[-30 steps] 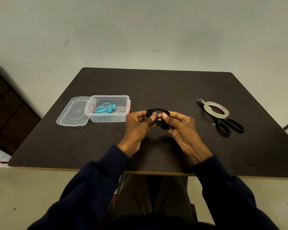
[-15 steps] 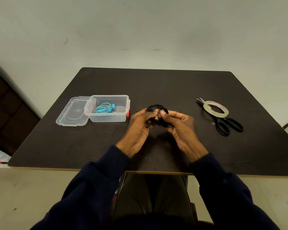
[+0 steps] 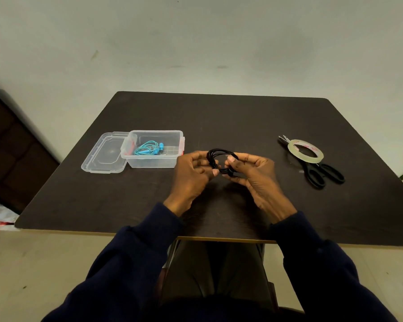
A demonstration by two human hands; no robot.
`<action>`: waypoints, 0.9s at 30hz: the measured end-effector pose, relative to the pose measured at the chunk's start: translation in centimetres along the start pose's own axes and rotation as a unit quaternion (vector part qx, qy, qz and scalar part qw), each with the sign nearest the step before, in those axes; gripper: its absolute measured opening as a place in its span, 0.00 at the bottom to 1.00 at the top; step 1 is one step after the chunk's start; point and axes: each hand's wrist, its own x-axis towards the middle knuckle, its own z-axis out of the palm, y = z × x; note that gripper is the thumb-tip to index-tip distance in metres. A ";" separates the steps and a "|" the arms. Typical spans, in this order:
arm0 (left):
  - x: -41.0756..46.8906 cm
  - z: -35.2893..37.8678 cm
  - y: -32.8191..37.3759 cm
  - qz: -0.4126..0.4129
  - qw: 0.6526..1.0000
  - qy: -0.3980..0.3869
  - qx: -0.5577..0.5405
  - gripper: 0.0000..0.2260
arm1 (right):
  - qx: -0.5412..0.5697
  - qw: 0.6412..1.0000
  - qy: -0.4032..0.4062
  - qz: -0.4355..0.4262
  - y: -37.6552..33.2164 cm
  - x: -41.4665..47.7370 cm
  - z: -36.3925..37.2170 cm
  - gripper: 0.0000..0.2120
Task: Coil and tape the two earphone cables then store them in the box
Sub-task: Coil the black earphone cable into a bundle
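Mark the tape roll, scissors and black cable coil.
tape roll (image 3: 310, 159): head view, near rim of the ring.
scissors (image 3: 308, 168): head view, handle shank beside the tape.
black cable coil (image 3: 221, 151): head view, top arc of loops.

Table (image 3: 242, 126) showing dark matt wood grain, box (image 3: 154, 160) and lid (image 3: 102, 156) looking clear glossy plastic, tape (image 3: 308, 159) gleaming translucent, scissors (image 3: 308, 167) showing black plastic handles, cable (image 3: 221, 151) looking smooth black, sleeves (image 3: 135, 252) looking dark cloth.

both hands (image 3: 191, 175) pinching black coil (image 3: 221, 154), box (image 3: 154, 159) left
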 end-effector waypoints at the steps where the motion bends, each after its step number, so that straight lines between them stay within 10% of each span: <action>1: -0.1 -0.1 0.0 0.004 1.000 -0.006 0.007 0.22 | 0.003 1.000 -0.006 -0.002 0.0 0.0 -0.1 0.09; 13: -0.9 0.1 -0.7 -0.002 0.998 -0.059 -0.002 0.22 | 0.175 0.984 0.009 0.039 0.3 0.1 1.2 0.08; 27: 0.1 0.0 -0.8 -0.047 0.990 -0.049 -0.127 0.21 | 0.072 0.997 -0.017 -0.004 0.7 -0.4 1.4 0.11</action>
